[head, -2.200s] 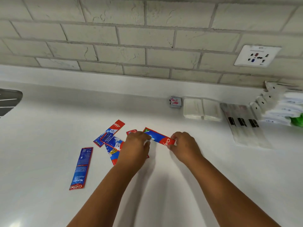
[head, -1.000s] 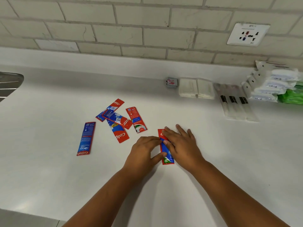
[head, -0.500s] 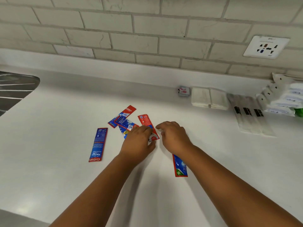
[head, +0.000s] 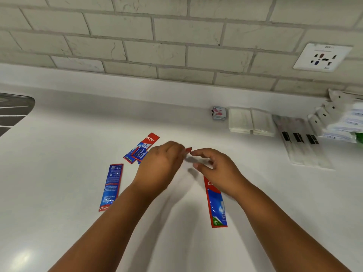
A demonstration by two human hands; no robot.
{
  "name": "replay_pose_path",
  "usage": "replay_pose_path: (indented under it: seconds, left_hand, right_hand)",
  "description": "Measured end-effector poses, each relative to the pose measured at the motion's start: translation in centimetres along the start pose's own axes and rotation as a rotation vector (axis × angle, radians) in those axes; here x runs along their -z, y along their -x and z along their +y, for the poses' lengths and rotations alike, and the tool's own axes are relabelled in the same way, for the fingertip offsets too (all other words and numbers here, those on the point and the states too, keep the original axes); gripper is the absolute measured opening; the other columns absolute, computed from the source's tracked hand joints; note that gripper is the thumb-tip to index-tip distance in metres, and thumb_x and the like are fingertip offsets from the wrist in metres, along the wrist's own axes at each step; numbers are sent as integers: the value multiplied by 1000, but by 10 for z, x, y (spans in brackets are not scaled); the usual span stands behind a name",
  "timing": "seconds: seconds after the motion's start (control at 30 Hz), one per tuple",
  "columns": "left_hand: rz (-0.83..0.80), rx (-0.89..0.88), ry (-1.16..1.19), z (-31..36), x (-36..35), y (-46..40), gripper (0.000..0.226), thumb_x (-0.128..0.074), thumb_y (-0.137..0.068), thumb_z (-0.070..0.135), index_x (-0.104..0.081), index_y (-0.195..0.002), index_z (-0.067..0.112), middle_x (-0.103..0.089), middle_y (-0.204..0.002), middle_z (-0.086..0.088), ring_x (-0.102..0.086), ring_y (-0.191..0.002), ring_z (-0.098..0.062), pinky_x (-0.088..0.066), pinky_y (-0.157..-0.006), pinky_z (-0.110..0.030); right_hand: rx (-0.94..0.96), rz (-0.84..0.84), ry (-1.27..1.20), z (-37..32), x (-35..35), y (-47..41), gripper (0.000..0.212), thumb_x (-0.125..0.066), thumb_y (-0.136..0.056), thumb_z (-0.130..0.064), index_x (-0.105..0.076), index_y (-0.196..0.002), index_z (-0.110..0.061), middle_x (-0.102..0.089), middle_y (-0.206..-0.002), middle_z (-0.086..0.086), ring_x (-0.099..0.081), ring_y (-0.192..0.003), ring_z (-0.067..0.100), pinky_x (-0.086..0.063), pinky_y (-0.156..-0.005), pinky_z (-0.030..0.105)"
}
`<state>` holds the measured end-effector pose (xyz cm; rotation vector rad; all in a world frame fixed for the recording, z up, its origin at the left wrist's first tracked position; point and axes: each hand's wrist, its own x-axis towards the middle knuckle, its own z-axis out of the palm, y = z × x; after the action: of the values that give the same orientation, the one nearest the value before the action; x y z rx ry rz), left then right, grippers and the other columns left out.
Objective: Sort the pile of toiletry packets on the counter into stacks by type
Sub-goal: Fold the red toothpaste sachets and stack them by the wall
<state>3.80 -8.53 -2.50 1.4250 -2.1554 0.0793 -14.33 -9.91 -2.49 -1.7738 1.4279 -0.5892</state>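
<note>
Several red-and-blue toothpaste packets lie on the white counter (head: pixel 59 222). One packet (head: pixel 217 209) lies lengthwise under my right wrist. Another (head: pixel 111 186) lies alone to the left. A small overlapping pile (head: pixel 142 148) sits behind my left hand. My left hand (head: pixel 161 165) pinches a red packet (head: pixel 188 150) by its end; only the red tip shows past the fingers. Just to the right of that tip, my right hand (head: pixel 214 167) hovers with thumb and fingers loosely curved, holding nothing.
Sorted stacks line the back right: a small pink-printed sachet stack (head: pixel 219 113), white folded packets (head: pixel 251 122), clear sleeves with black tips (head: pixel 300 140), white wrapped items (head: pixel 341 118). A metal sink edge (head: pixel 13 108) is at far left. A wall socket (head: pixel 322 56) sits above.
Both hands laid one packet down lengthwise in front, then moved back to the pile. My left hand has lifted a red packet; my right hand has let go and opened beside it.
</note>
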Motion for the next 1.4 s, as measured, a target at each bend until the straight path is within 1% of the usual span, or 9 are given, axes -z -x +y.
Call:
replay_pose_path:
  seconds: [0.1, 0.17, 0.37, 0.47, 0.53, 0.67, 0.87, 1.0, 1.4]
  left_hand:
    - [-46, 279, 224, 15, 16, -18, 22, -47, -99, 28, -61, -107, 13, -64, -105, -2, -62, -92, -17, -43, -73, -20]
    - [-82, 336, 342, 21, 18, -22, 20, -41, -99, 35, -55, -100, 21, -60, -96, 8, -59, -86, -9, -39, -66, -12]
    - [-209, 469, 708, 41, -2, -21, 23, -47, -98, 35, -58, -93, 15, -66, -82, 6, -66, -71, -9, -54, -64, -20]
    - [-237, 645, 918, 55, -20, -11, 14, -58, -94, 29, -59, -99, 16, -70, -86, 1, -70, -79, -14, -58, -65, -23]
    - [-286, 738, 983, 63, -29, -1, 24, -67, -88, 25, -57, -109, 19, -68, -92, -2, -70, -87, -17, -59, -65, -23]
    - [-271, 786, 911, 71, -43, 18, 36, -74, -82, 24, -54, -112, 23, -65, -98, 1, -66, -92, -12, -57, -66, -21]
    - [-195, 826, 789, 75, -59, 27, 35, -72, -84, 24, -55, -114, 20, -67, -107, 0, -66, -97, -15, -56, -72, -22]
    - [-185, 822, 714, 76, -64, 29, 39, -72, -85, 24, -55, -120, 17, -66, -109, 1, -64, -95, -13, -50, -67, -12]
    - [-226, 789, 592, 79, -63, 28, 44, -70, -87, 26, -57, -128, 16, -63, -121, -3, -63, -104, -17, -53, -88, -29]
  right_hand:
    - [-16, 61, -26, -4, 11, 10, 19, -63, -90, -36, -57, -108, -35, -53, -105, -23, -53, -95, 3, -44, -77, 19]
    - [-30, 135, -88, -3, 18, 20, 17, -66, -87, -36, -56, -100, -31, -58, -99, -23, -58, -89, 3, -48, -69, 17]
    - [-134, 115, -403, 18, 26, 58, 18, -74, -80, -21, -60, -91, -17, -73, -85, 0, -71, -88, 15, -57, -72, 36]
    - [-244, 164, -453, 31, 19, 74, 20, -75, -79, -22, -59, -91, -16, -74, -86, 0, -72, -84, 13, -57, -67, 33]
    - [-304, 203, -448, 39, 12, 82, 22, -76, -78, -24, -59, -90, -18, -75, -86, -1, -72, -81, 14, -54, -58, 27]
    - [-358, 215, -324, 55, -4, 87, 22, -79, -77, -24, -61, -89, -19, -74, -82, 0, -72, -72, 14, -58, -61, 34]
    - [-349, 245, -113, 60, -13, 84, 24, -76, -80, -31, -61, -94, -17, -70, -96, 0, -69, -88, 12, -52, -62, 17]
    - [-336, 232, -39, 57, -14, 83, 26, -74, -82, -35, -59, -96, -19, -70, -103, 2, -68, -92, 13, -54, -68, 19]
    - [-294, 121, 127, 50, -10, 81, 45, -66, -88, -36, -57, -128, -17, -64, -124, 5, -64, -106, 18, -56, -86, 30]
